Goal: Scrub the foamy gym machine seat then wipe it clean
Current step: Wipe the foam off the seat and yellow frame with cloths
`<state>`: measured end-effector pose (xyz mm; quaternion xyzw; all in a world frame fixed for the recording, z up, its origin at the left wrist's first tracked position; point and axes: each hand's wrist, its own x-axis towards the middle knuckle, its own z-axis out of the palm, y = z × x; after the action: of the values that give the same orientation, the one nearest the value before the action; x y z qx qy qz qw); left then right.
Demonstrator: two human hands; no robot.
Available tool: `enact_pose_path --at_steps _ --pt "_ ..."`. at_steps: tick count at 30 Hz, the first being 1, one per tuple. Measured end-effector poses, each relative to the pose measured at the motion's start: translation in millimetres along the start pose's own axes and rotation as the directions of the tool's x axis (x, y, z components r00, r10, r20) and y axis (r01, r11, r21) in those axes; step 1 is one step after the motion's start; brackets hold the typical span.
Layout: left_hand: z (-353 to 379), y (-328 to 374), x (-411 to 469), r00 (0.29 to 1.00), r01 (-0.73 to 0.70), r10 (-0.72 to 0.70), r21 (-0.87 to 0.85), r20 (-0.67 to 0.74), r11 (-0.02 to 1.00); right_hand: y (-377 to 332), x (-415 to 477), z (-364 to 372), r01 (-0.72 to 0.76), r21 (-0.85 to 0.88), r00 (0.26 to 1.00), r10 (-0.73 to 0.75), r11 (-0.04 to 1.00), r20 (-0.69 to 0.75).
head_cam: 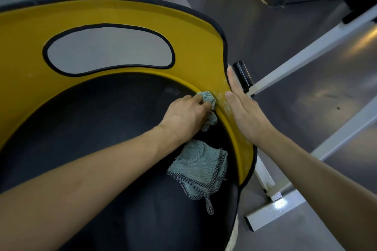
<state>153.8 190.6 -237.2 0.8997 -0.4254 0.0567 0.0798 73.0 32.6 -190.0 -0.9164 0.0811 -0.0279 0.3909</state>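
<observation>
Seat [102, 128] is judged mostly wiped; faint residue [225, 108] is left on its yellow rim [204, 47], where a cloth [209, 99] is gripped by left fingers [195, 99]; right fingers [232, 81] are laid flat.

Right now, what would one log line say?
left hand: grips cloth on yellow rim | right hand: flat on rim edge | residue: whitish streaks beside cloth

Left hand [184, 112] grips cloth [201, 161] on black seat [102, 128]; right hand [246, 112] flat on yellow rim [122, 12].
</observation>
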Motion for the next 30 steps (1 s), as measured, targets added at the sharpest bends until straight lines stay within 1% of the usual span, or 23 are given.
enact_pose_path --at_steps 2,3,5,8,11,14,16,18,20,24,27,30 --pt "-4.8 6.7 -2.3 0.997 -0.008 0.005 0.04 0.077 0.999 -1.6 0.1 -0.4 -0.015 0.005 1.0 0.015 1.0 0.004" --pt "-5.5 7.5 -5.8 0.996 -0.03 0.027 0.031 0.086 0.999 -3.0 -0.2 -0.9 -0.024 0.008 1.0 0.023 1.0 0.005" --pt "-5.5 4.2 -12.9 0.995 -0.056 0.056 -0.005 0.085 0.998 -6.5 -1.7 -2.6 -0.038 0.012 0.999 0.038 0.999 0.005" --pt "-6.9 0.2 -16.4 0.995 -0.058 0.062 -0.051 0.082 0.997 -10.9 -4.1 -4.6 -0.053 0.019 0.999 0.053 0.998 0.006" --pt "-10.2 4.0 -9.7 0.993 -0.082 0.081 0.003 0.086 0.997 -11.8 -3.7 -3.7 -0.076 0.022 0.997 0.076 0.997 0.0" --pt "-15.1 5.3 -2.0 0.974 -0.124 0.108 0.067 0.2 0.99 -6.2 -3.3 -1.1 -0.055 0.017 0.998 0.055 0.998 -0.007" --pt "-19.1 4.4 3.3 0.943 -0.209 0.172 0.105 0.285 0.972 -3.8 -2.3 -1.7 -0.056 0.021 0.998 0.056 0.998 0.002" --pt "-22.7 1.2 6.6 0.909 -0.266 0.218 0.094 0.355 0.959 -3.0 -2.1 -1.9 -0.058 0.033 0.998 0.058 0.998 0.003" --pt "-27.7 -3.8 8.2 0.884 -0.248 0.198 0.065 0.423 0.967 -4.0 -3.0 -1.1 -0.046 0.043 0.999 0.046 0.998 -0.003" --pt "-33.1 -5.2 8.8 0.873 -0.212 0.156 0.072 0.463 0.975 -4.7 -3.5 -1.9 -0.036 0.037 0.999 0.036 0.999 0.01" --pt "-32.0 -6.5 11.1 0.837 -0.194 0.129 0.069 0.532 0.979 -7.0 -3.4 -2.0 -0.018 0.029 1.0 0.018 0.999 0.01" --pt "-35.4 -8.7 13.8 0.806 -0.042 0.083 -0.084 0.586 0.996 -7.3 -4.1 -1.8 -0.026 0.017 1.0 0.026 1.0 0.001"
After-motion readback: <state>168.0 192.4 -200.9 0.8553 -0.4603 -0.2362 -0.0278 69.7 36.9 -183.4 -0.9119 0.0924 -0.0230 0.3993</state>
